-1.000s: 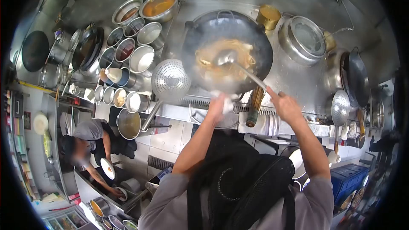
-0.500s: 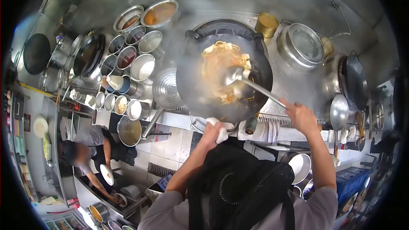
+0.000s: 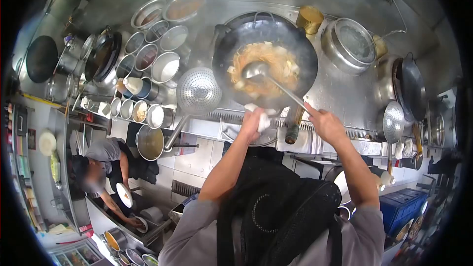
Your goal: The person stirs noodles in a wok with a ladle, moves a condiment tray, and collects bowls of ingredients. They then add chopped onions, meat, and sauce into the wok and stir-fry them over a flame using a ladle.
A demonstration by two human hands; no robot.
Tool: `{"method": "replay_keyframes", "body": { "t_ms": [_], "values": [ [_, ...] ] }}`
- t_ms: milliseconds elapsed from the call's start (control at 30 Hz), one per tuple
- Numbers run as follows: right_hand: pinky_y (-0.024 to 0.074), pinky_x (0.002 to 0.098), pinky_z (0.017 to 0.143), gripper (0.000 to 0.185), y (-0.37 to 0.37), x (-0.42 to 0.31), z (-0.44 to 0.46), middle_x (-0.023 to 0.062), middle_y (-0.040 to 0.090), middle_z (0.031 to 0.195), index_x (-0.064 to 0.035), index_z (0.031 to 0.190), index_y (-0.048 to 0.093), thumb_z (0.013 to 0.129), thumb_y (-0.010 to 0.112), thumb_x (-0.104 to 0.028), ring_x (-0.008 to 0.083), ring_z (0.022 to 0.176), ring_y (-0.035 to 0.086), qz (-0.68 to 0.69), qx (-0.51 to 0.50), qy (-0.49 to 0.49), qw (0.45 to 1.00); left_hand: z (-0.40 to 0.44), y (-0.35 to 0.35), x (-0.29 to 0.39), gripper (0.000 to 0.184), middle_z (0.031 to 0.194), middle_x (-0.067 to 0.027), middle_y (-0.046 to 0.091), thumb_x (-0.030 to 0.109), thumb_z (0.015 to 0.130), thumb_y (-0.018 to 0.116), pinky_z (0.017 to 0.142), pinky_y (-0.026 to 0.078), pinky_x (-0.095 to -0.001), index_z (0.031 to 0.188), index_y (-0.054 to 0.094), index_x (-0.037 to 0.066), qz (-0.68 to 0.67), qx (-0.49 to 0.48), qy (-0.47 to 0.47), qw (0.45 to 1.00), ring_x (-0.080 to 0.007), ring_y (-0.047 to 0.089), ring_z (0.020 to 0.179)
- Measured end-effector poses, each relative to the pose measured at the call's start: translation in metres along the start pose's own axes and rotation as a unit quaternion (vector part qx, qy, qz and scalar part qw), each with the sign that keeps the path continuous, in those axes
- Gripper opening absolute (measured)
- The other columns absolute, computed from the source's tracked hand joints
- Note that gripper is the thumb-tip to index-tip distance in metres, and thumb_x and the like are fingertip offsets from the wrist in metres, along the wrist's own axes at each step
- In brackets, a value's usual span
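Steaming noodles with pale chunks (image 3: 268, 55) lie in a large black wok (image 3: 303, 51) straight ahead of me. My left hand (image 3: 252, 123) is closed around a folded white cloth (image 3: 264, 120) at the wok's near edge. What part of the wok lies under the cloth is hidden. My right hand (image 3: 326, 125) grips the long handle of a metal ladle (image 3: 255, 70), whose bowl rests among the noodles. A dark handle (image 3: 291, 135) juts out at the near side, between my hands.
Left of the wok lies a perforated strainer (image 3: 198, 90), with several metal pots of liquids and seasonings (image 3: 165, 67) beyond it. A lidded pot (image 3: 353, 44) and a gold tin (image 3: 310, 18) stand to the right. A co-worker (image 3: 105, 160) holds a plate (image 3: 124, 195) at lower left.
The wok sits farther back and more level, and the noodles have shifted in it. The ladle's bowl and my right hand have moved left; my left hand has moved slightly right and up.
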State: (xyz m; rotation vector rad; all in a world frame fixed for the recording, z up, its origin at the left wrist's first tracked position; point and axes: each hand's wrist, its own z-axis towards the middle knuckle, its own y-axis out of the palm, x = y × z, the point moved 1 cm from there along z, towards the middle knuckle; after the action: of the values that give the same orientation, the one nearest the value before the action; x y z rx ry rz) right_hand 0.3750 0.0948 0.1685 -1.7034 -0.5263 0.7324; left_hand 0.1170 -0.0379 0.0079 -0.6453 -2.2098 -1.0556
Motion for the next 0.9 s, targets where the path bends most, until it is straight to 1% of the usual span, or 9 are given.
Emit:
{"method": "replay_keyframes", "body": {
  "t_ms": [67, 133, 200, 300, 400, 467, 600, 767, 900],
  "values": [
    [0.0566, 0.0518, 0.078, 0.050, -0.030, 0.000, -0.020, 0.0188, 0.070, 0.094, -0.0328, 0.150, 0.052, 0.101, 0.061, -0.027, 0.0422, 0.086, 0.070, -0.007, -0.017, 0.009, 1.000, -0.024, 0.010, 0.009, 0.026, 0.105, -0.0136, 0.071, 0.017, 0.103, 0.053, 0.060, 0.059, -0.0331, 0.124, 0.055, 0.003, 0.056, 0.008, -0.018, 0.998, -0.0218, 0.071, 0.082],
    [0.0561, 0.0518, 0.077, 0.049, -0.049, 0.022, -0.023, 0.0189, 0.070, 0.095, -0.0327, 0.149, 0.053, 0.101, 0.060, -0.028, 0.0424, 0.087, 0.070, -0.027, -0.035, 0.020, 0.999, -0.074, 0.017, 0.017, 0.047, 0.130, -0.0175, 0.065, 0.006, 0.097, 0.051, 0.076, 0.063, -0.0367, 0.144, 0.044, 0.002, 0.035, -0.046, -0.023, 0.998, -0.0255, 0.072, 0.105],
    [0.0563, 0.0520, 0.078, 0.049, -0.053, 0.030, -0.015, 0.0188, 0.070, 0.097, -0.0321, 0.149, 0.053, 0.101, 0.060, -0.027, 0.0417, 0.088, 0.071, -0.022, -0.014, 0.057, 0.998, -0.074, 0.024, 0.007, 0.039, 0.123, -0.0142, 0.065, 0.007, 0.098, 0.052, 0.073, 0.063, -0.0372, 0.136, 0.048, 0.003, 0.043, -0.017, 0.004, 0.999, -0.0233, 0.072, 0.097],
    [0.0565, 0.0517, 0.078, 0.050, 0.000, 0.004, 0.027, 0.0185, 0.070, 0.100, -0.0317, 0.149, 0.051, 0.100, 0.060, -0.026, 0.0405, 0.090, 0.071, -0.037, 0.009, 0.024, 0.999, -0.003, 0.007, -0.003, 0.013, 0.093, -0.0104, 0.067, 0.015, 0.099, 0.058, 0.058, 0.058, -0.0364, 0.107, 0.057, 0.004, 0.056, 0.032, -0.024, 0.998, -0.0213, 0.066, 0.071],
    [0.0564, 0.0519, 0.078, 0.052, -0.010, -0.006, 0.010, 0.0187, 0.070, 0.101, -0.0315, 0.150, 0.051, 0.099, 0.060, -0.024, 0.0396, 0.092, 0.071, -0.050, -0.008, 0.017, 0.999, -0.009, 0.013, 0.011, 0.019, 0.099, -0.0153, 0.072, 0.015, 0.100, 0.057, 0.056, 0.057, -0.0348, 0.117, 0.057, 0.005, -0.036, 0.017, -0.019, 0.999, -0.0203, 0.066, 0.068],
    [0.0565, 0.0526, 0.078, 0.053, -0.037, 0.017, -0.016, 0.0194, 0.070, 0.100, -0.0289, 0.150, 0.051, 0.099, 0.061, -0.022, 0.0400, 0.090, 0.071, -0.028, -0.029, -0.016, 0.999, -0.069, 0.033, 0.037, 0.039, 0.115, -0.0193, 0.072, 0.015, 0.101, 0.055, 0.062, 0.058, -0.0341, 0.138, 0.051, 0.004, 0.002, -0.003, -0.022, 1.000, -0.0206, 0.068, 0.073],
    [0.0570, 0.0520, 0.081, 0.051, -0.021, 0.023, 0.009, 0.0209, 0.070, 0.095, -0.0303, 0.148, 0.055, 0.099, 0.063, -0.024, 0.0427, 0.086, 0.070, -0.005, 0.024, 0.025, 0.999, -0.013, -0.003, 0.000, 0.041, 0.113, -0.0178, 0.072, 0.012, 0.100, 0.054, 0.063, 0.059, -0.0357, 0.139, 0.050, 0.003, 0.015, 0.022, -0.027, 0.999, -0.0213, 0.069, 0.076],
    [0.0553, 0.0558, 0.080, 0.049, -0.015, 0.010, 0.006, 0.0238, 0.072, 0.096, -0.0212, 0.146, 0.058, 0.098, 0.064, -0.017, 0.0456, 0.089, 0.070, 0.089, 0.050, 0.027, 0.994, -0.017, 0.018, -0.001, 0.023, 0.097, -0.0107, 0.067, 0.012, 0.099, 0.055, 0.061, 0.059, -0.0377, 0.119, 0.056, -0.001, 0.004, -0.015, 0.005, 1.000, -0.0207, 0.068, 0.077],
    [0.0554, 0.0527, 0.079, 0.048, -0.012, 0.023, -0.003, 0.0230, 0.073, 0.095, -0.0183, 0.146, 0.058, 0.098, 0.065, -0.019, 0.0427, 0.089, 0.071, 0.147, 0.078, -0.004, 0.986, -0.030, 0.031, 0.013, 0.028, 0.105, -0.0151, 0.070, 0.014, 0.100, 0.055, 0.062, 0.060, -0.0349, 0.123, 0.055, -0.002, 0.016, 0.021, -0.013, 1.000, -0.0219, 0.071, 0.080]
  ]
}}
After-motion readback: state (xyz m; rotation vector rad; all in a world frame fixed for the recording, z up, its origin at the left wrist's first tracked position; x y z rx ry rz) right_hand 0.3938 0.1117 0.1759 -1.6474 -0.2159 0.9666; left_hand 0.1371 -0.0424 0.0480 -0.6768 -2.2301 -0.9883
